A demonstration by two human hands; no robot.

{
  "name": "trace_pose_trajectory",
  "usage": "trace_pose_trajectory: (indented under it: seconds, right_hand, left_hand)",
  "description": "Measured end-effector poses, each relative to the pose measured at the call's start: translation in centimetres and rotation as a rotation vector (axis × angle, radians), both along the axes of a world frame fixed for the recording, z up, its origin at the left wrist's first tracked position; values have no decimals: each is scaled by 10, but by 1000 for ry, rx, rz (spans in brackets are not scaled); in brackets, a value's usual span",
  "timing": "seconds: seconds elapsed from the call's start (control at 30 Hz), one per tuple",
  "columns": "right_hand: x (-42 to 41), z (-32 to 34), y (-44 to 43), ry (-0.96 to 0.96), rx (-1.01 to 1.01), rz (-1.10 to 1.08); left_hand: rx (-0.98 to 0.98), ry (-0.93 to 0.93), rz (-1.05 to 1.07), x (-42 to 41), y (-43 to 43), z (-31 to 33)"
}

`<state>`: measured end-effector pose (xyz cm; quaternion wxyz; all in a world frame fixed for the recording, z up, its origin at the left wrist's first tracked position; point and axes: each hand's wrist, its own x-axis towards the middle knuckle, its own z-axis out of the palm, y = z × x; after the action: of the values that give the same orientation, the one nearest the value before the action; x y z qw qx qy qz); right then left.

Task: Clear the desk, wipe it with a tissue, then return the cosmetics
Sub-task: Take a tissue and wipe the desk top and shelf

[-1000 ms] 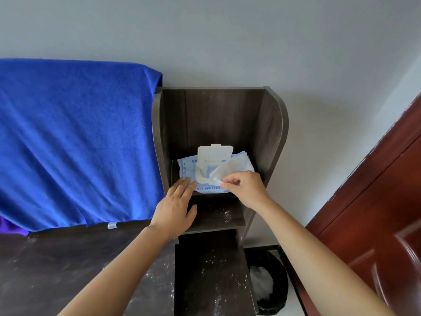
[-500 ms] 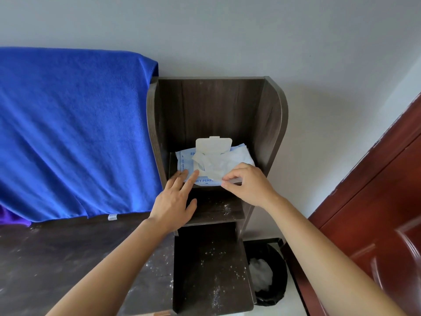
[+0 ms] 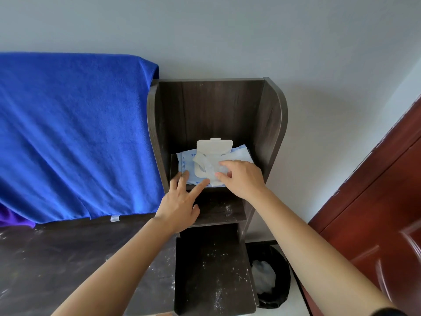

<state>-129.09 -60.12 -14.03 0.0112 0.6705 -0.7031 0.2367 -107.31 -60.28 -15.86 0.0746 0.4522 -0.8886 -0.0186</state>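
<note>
Pale grey wall (image 3: 227,30) backs a dark, dust-flecked desk (image 3: 57,258) with a shelf unit (image 3: 271,124) at its right end. The wipe pack (image 3: 185,159) lies at the upper shelf's front edge. The left hand (image 3: 180,206) presses it with straight, spread fingers, and the right hand (image 3: 241,179) pinches a tissue (image 3: 206,166) at the opening.

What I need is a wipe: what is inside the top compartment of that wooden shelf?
A blue wet-wipe pack, lid flipped up, with a wipe pinched by the right hand; the left hand presses its front edge. The hands cover the pack's front right.
</note>
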Motion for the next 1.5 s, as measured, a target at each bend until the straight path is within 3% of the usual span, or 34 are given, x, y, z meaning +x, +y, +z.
trace_pose_trajectory:
  seconds: [0.2,0.43,0.63,0.83,1.07,1.23,1.37,1.5]
  right_hand:
    - [-2,6,-21,-14,71,-1]
    - [-14,30,-21,-394,-100,-55]
    - [-19,52,-20,-481,-74,15]
    - [-16,77,-18,-533,-175,42]
    - [-17,101,-24,-599,-173,54]
    - [-13,107,-25,-642,-176,100]
    - [-11,109,-25,-653,-148,124]
    - [-11,105,-25,-566,-170,47]
  left_hand:
    - [14,-28,8,0,-2,1]
    - [30,-47,15,-1,0,4]
    - [44,5,68,-12,-6,24]
    - [-88,341,188,-27,-3,38]
    - [166,889,248,-44,-19,61]
    - [190,909,195,-52,-32,74]
    - [158,1046,143,-55,-34,81]
    - [140,1045,135,-53,-32,84]
